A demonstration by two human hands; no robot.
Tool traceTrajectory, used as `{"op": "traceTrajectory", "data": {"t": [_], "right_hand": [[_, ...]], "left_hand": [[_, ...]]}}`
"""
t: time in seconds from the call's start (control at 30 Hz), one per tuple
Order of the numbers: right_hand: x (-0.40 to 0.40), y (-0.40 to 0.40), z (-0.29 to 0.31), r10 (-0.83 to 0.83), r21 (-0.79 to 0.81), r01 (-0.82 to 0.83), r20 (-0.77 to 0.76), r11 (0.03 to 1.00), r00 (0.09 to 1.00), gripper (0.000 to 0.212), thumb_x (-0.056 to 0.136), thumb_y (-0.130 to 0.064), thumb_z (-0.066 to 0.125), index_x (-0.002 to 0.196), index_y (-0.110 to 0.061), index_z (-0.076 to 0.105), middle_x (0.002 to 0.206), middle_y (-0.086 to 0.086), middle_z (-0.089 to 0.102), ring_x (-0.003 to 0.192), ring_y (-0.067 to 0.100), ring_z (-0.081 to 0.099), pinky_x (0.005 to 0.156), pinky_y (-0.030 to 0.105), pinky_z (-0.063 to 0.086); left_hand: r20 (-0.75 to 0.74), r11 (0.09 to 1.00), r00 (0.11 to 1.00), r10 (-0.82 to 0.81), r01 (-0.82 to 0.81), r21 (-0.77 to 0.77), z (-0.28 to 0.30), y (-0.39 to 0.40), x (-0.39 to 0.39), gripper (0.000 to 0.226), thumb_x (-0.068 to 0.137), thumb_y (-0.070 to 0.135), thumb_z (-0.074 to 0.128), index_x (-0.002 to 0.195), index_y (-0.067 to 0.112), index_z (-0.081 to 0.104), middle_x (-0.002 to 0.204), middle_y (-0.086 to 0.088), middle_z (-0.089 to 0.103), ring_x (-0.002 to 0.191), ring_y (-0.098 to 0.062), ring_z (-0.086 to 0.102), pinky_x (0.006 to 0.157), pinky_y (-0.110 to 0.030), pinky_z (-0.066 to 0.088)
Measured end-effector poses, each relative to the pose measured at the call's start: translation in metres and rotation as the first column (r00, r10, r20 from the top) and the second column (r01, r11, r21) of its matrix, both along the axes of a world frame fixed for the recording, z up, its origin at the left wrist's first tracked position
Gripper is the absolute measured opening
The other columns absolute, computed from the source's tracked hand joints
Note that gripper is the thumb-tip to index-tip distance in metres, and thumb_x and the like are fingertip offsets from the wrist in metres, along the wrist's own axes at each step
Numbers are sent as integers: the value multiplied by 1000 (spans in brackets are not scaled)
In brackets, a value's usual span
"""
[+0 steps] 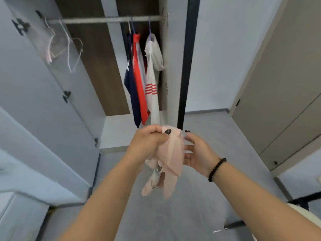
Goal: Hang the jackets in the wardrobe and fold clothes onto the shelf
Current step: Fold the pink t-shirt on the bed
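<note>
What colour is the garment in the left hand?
Pale pink garment, gripped by the left hand; head view.

The cloth [171,157] held near the middle is pale pink. Far back, one jacket [132,91] is dark blue, the jacket next to it [139,84] is bright red, and the top [152,80] on the right is white with red stripes. The rail [104,20] is grey. The wristband [217,169] is black beads. The floor [217,136] is grey-blue. The door [286,101] on the right is tan.
</note>
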State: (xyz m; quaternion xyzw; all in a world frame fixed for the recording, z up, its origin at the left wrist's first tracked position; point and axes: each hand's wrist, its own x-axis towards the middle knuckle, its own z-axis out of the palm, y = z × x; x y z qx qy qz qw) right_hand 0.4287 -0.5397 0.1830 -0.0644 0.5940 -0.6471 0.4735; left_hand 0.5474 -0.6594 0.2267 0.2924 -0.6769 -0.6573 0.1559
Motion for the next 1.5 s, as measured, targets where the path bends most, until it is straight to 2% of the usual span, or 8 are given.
{"op": "traceTrajectory", "data": {"t": [0.2, 0.37, 0.57, 0.73, 0.97, 1.1, 1.17, 1.5], "right_hand": [[44, -111, 5, 448, -8, -455, 191, 891, 874, 43, 90, -50, 54, 91, -10, 68, 87, 13, 68, 83, 26, 65, 84, 38, 50], [93, -169, 13, 662, 164, -641, -189, 750, 726, 18, 84, 5, 55, 76, -7, 66, 63, 5, 64, 54, 14, 60, 50, 22, 48], [142, -211, 16, 753, 133, -769, -364, 625, 548, 20, 85, -3, 57, 94, -13, 71, 98, 14, 72, 88, 24, 66, 86, 43, 52], [184, -226, 24, 794, 85, -848, -412, 523, 448, 20, 89, -1, 53, 97, -10, 68, 97, 11, 69, 89, 21, 62, 83, 36, 48], [231, -242, 8, 897, 52, -937, -314, 345, 312, 8, 89, -11, 58, 88, -6, 65, 90, 12, 62, 89, 23, 56, 82, 35, 42], [243, -244, -26, 908, 134, -960, -379, 247, 181, 17, 80, -23, 76, 89, -11, 68, 89, 8, 71, 85, 18, 67, 82, 33, 53], [248, -247, -51, 884, 215, -952, -457, 217, 99, 23, 75, -18, 80, 93, -8, 70, 96, 7, 74, 88, 16, 70, 83, 33, 55], [237, -243, -213, 703, 564, -780, -669, 270, -240, 22, 72, -7, 61, 63, -16, 44, 63, -2, 49, 59, 14, 45, 54, 25, 35]], "left_hand": [[28, 996, 996, -86, 86, -4, 16, -35, 77, 8, 78, 16, 65, 83, 11, 68, 82, -6, 66, 76, -15, 60, 74, -27, 46], [156, 1000, 988, 6, -10, 27, 0, -44, 129, 14, 92, 9, 59, 81, 13, 68, 79, -1, 56, 74, -13, 51, 69, -25, 41], [138, 984, 975, 173, -166, -63, -28, -56, 204, 9, 83, 7, 72, 81, 16, 72, 99, 5, 73, 96, -19, 66, 94, -32, 48], [103, 630, 625, 774, -744, -222, -72, -70, 280, 42, 74, -5, 78, 107, 13, 58, 106, 5, 66, 104, -13, 60, 78, -16, 50], [465, 766, 631, 621, -614, -191, -194, -76, 328, 131, 41, 59, 88, 151, 26, 24, 146, 9, 42, 135, -14, 40, 111, -40, 38], [551, 796, 621, 557, -589, -141, -239, -74, 320, 64, 68, 50, 70, 122, 24, 49, 110, 5, 62, 98, -19, 58, 70, -27, 51], [522, 759, 590, 616, -622, -193, -267, -75, 320, 20, 95, 24, 54, 114, 18, 53, 110, -5, 64, 96, -18, 53, 77, -28, 44], [121, 447, 434, 893, -816, -367, -312, -73, 312, 24, 96, 11, 47, 73, 13, 49, 71, 3, 53, 69, -10, 44, 63, -23, 37]]}}
